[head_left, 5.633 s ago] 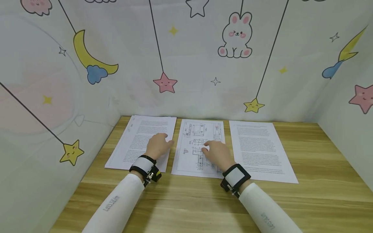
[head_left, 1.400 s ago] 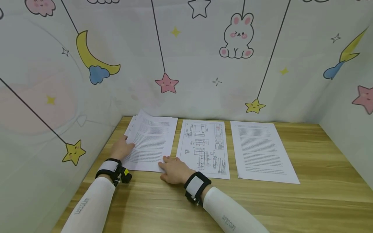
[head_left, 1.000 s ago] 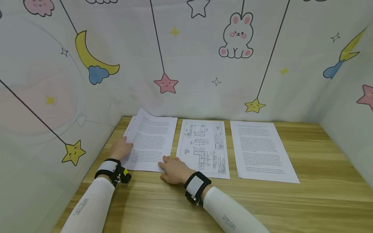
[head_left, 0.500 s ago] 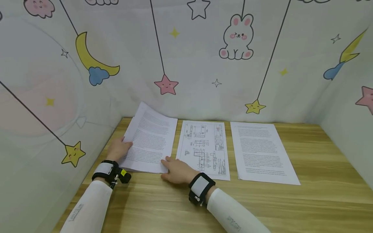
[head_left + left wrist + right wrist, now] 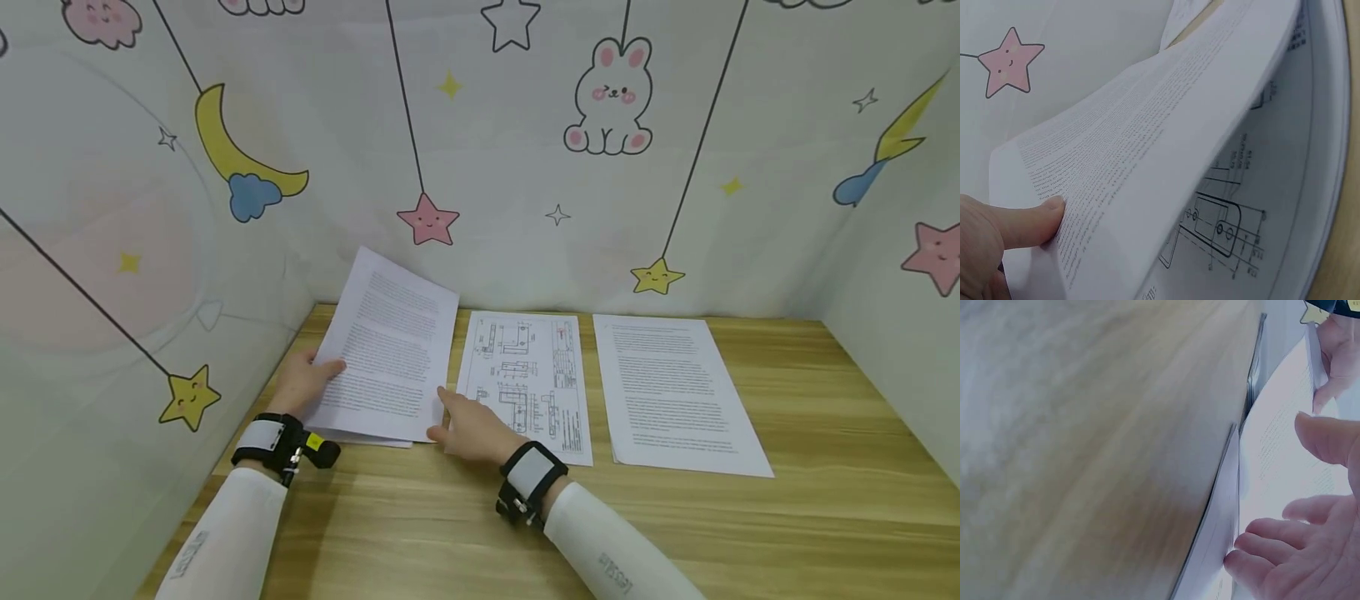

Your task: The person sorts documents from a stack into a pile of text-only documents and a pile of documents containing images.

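My left hand (image 5: 303, 383) grips a stack of printed sheets (image 5: 390, 350) by its left edge. The thumb (image 5: 1035, 222) lies on the text side; the other fingers are mostly hidden behind the paper. The sheets are lifted and tilted, far edge raised toward the wall. Beneath them, in the left wrist view, a page with a line drawing (image 5: 1229, 219) shows on the pile below. My right hand (image 5: 476, 429) is at the stack's lower right edge. In the right wrist view its fingers (image 5: 1272, 540) are extended, thumb apart, near the sheets; whether they touch is unclear.
Right of the stack lies a technical drawing (image 5: 517, 358), partly under my right hand. Farther right lies another printed text page (image 5: 671, 392). All rest on a wood-grain table (image 5: 420, 533), bounded by a cartoon-patterned wall (image 5: 510, 167) at the back and sides.
Both hands have come to the left pile. Over the last second the left hand has raised the upper sheets, their far edge climbing; the right hand has shifted slightly right and away from me.
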Action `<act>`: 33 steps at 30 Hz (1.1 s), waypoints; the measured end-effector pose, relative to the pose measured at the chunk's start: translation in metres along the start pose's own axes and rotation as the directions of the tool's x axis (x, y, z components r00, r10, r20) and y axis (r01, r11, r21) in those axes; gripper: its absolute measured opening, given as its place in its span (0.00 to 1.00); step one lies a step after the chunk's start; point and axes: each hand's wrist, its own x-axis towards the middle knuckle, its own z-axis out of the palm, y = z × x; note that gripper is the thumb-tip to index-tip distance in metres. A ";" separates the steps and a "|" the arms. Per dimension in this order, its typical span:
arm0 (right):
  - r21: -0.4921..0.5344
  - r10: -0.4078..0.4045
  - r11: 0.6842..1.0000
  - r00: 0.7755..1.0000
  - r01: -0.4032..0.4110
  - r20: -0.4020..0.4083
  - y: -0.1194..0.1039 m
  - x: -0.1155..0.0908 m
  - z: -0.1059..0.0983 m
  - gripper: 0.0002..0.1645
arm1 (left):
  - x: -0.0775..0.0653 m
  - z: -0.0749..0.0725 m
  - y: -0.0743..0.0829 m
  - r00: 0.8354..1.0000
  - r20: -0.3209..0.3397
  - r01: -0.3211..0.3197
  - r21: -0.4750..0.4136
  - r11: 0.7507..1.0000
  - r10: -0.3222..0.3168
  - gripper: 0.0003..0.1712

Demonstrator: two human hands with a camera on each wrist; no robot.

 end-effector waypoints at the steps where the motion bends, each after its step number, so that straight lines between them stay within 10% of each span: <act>1: 0.035 0.008 0.999 1.000 -0.008 -0.016 0.001 0.000 -0.002 0.44 | -0.001 -0.001 0.001 1.000 0.003 -0.009 -0.014 1.000 0.009 0.35; 14: 0.408 0.162 0.910 0.968 -0.071 -0.192 0.021 0.005 -0.021 0.47 | -0.014 0.006 0.023 0.996 0.060 -0.060 -0.105 0.993 0.067 0.36; 33: 0.703 0.429 0.702 0.857 -0.117 -0.285 0.056 -0.016 -0.050 0.42 | -0.025 0.080 0.058 0.974 0.141 -0.125 -0.315 0.941 0.177 0.26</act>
